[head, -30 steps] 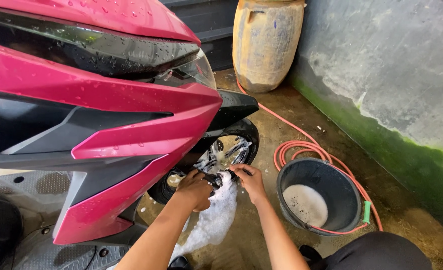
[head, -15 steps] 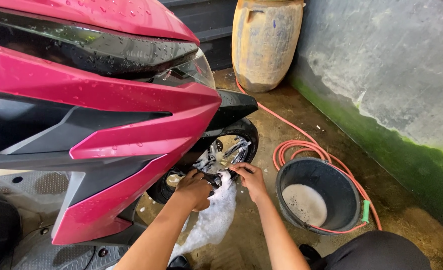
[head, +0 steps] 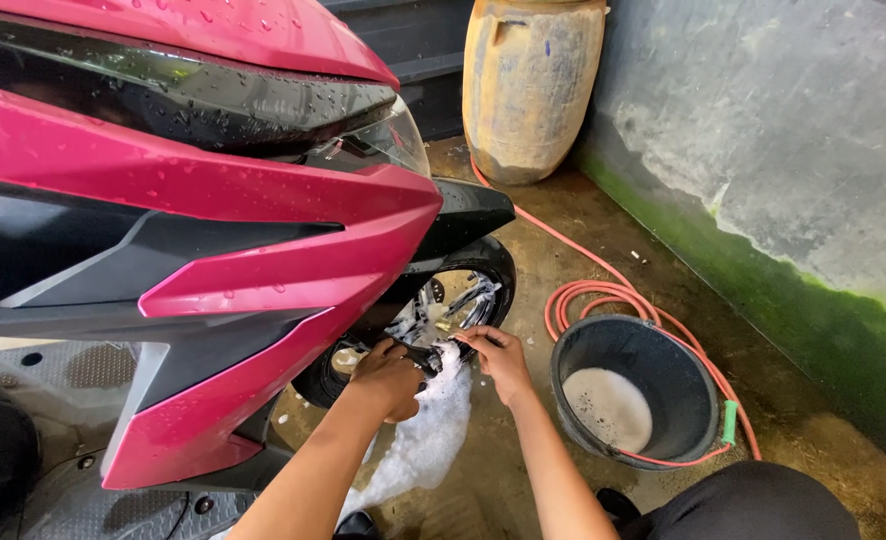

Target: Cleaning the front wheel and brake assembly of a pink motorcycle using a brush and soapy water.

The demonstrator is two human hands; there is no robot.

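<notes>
While foam [head: 425,440] runs down onto the wet floor [head: 523,480], both hands work low at the front wheel [head: 443,315] of the pink scooter [head: 213,270]. The left hand [head: 391,378] is curled closed against the lower rim, apparently around a dark sponge or cloth, though suds hide what it grips. The right hand [head: 503,360] rests beside it with fingers bent on the tyre edge; whether it grips anything I cannot tell. Judgement: the scrubbing is best done spoke by spoke, with steady pressure into the rim recesses and the wheel braced by the right hand. Just right of the hands stands a black bucket [head: 683,360] holding soapy water, an orange hose [head: 588,300] coiled behind it. Further back a stained barrel [head: 533,90] stands by the wall [head: 793,150].
</notes>
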